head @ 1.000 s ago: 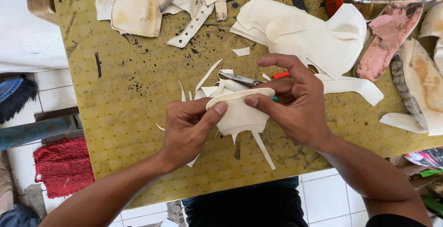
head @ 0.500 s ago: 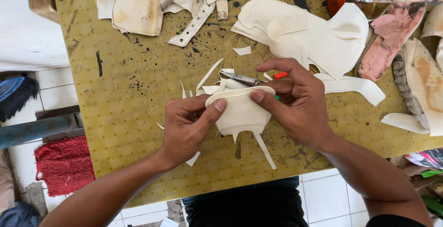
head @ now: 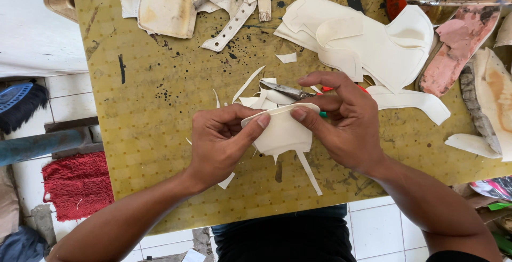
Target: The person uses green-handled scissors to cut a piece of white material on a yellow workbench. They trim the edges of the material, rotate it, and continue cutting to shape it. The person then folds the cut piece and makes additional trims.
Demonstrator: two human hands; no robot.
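Cream cut piece (head: 282,131) pinched between left hand (head: 218,142) and right hand (head: 341,121), both grasping its folded top edge, scissors (head: 290,90) just beyond the right fingers, offcut strips (head: 248,83) near the left hand

Bright, even light; sharp focus

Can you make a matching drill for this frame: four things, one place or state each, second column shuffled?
Things:
1. cream cut leather piece
2. metal scissors with red and green handles
3. red shaggy mat
4. pink worn shoe sole

Places or states:
A. on the tiled floor, left of the bench
B. pinched between left hand and right hand
C. at the bench's right edge, far side
D. lying behind the hands among offcuts

Pairs: 1-B, 2-D, 3-A, 4-C
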